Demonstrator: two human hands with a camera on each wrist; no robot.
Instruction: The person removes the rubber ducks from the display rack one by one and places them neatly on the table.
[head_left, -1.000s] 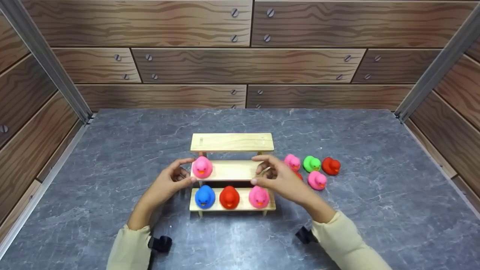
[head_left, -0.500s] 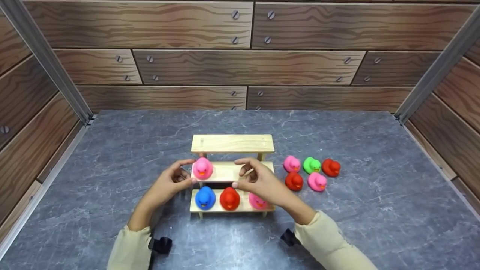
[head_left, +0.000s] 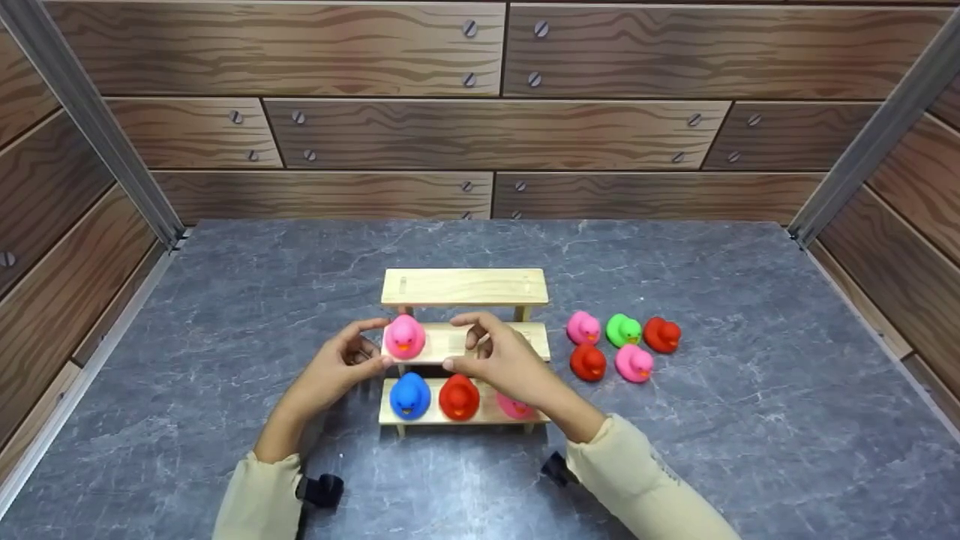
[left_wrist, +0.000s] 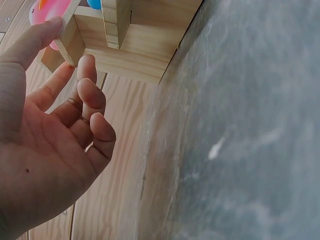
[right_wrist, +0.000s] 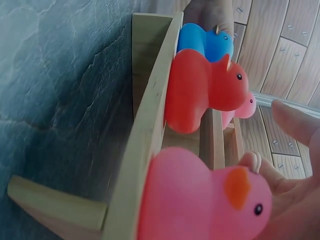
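A tiered wooden stand (head_left: 465, 286) has three steps. My left hand (head_left: 330, 367) holds the left end of the middle step between thumb and index finger, beside a pink rubber duck (head_left: 405, 337); in the left wrist view its other fingers curl loosely. My right hand (head_left: 506, 364) hovers over the middle step, thumb and index finger apart with nothing between them. On the bottom step sit a blue duck (head_left: 409, 395), a red duck (head_left: 459, 397) and another pink duck (right_wrist: 175, 200), partly covered by the right hand in the head view.
Right of the stand, several loose ducks lie on the grey marbled table (head_left: 750, 435): pink (head_left: 583, 328), green (head_left: 623, 330) and red (head_left: 662, 334) behind, red (head_left: 588, 363) and pink (head_left: 634, 364) in front. Wood-patterned panels (head_left: 495, 135) close off the back and sides.
My right hand has moved left along the middle step from its right end, baring the front red loose duck and partly covering the pink one below. The left hand stays put.
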